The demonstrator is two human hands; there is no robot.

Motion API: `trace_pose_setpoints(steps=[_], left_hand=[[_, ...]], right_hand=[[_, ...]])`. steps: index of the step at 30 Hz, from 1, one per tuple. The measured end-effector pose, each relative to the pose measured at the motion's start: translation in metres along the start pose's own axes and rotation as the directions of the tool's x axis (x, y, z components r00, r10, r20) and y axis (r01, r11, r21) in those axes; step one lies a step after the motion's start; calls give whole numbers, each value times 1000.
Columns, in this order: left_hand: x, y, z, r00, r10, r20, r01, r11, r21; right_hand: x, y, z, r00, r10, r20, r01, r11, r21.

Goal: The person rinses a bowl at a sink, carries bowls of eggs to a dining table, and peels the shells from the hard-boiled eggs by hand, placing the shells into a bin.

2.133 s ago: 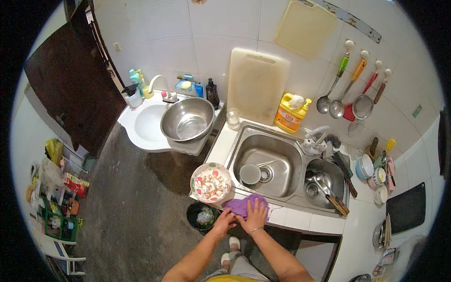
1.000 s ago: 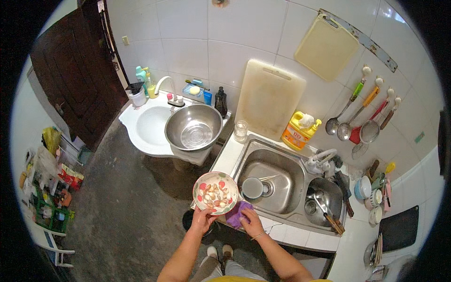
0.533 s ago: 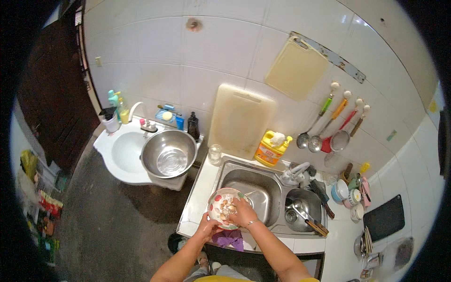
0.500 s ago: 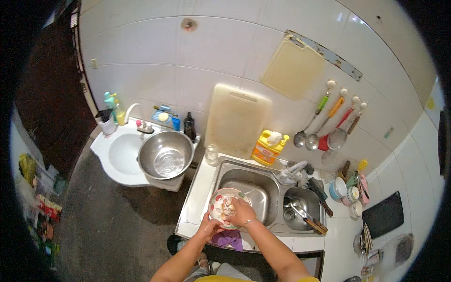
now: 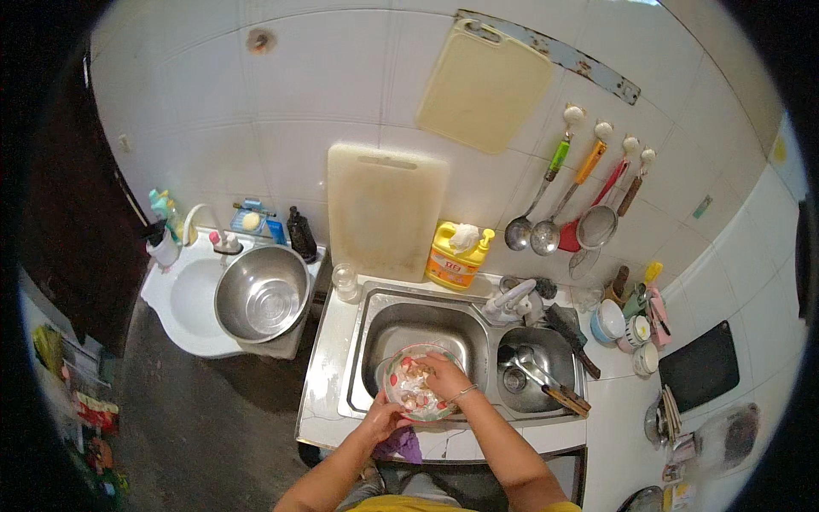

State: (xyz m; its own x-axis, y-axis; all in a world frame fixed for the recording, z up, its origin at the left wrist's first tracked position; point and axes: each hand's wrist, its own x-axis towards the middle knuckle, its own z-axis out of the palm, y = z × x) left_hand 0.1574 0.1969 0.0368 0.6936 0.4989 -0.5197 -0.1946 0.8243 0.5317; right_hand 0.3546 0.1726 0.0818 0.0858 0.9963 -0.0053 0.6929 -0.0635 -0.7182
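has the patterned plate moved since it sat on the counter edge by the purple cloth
Yes: the patterned plate went from the counter edge to over the left sink basin, held by both hands.

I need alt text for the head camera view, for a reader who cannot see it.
Seen from above, a person's left hand and right hand hold a patterned bowl over the left basin of a steel sink. A purple cloth lies on the counter edge below it.

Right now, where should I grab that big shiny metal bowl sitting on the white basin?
Grip the metal bowl by its thin rolled rim, coming down from above with one hand on each side. It sits upright and open, and its smooth round walls give fingers nothing to catch.
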Motion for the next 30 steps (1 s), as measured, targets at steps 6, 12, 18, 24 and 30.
trace_pose_setpoints(steps=[6,12,18,24,30], left_hand=[[23,5,-2,998,7,-56,-6,1000,30],[32,8,1,989,93,-115,-88,995,46],[31,12,17,979,103,-179,-90,993,77],[40,12,5,978,97,-185,-77,991,113],[32,20,15,957,176,-231,-152,981,121]], right_hand=[[3,-28,19,992,21,123,29,918,-396],[-5,16,-5,944,-264,196,284,955,-81],[26,53,-15,997,-5,-76,31,937,349],[64,54,8,981,-191,21,191,981,37],[40,28,12,982,-100,160,131,972,-194]])
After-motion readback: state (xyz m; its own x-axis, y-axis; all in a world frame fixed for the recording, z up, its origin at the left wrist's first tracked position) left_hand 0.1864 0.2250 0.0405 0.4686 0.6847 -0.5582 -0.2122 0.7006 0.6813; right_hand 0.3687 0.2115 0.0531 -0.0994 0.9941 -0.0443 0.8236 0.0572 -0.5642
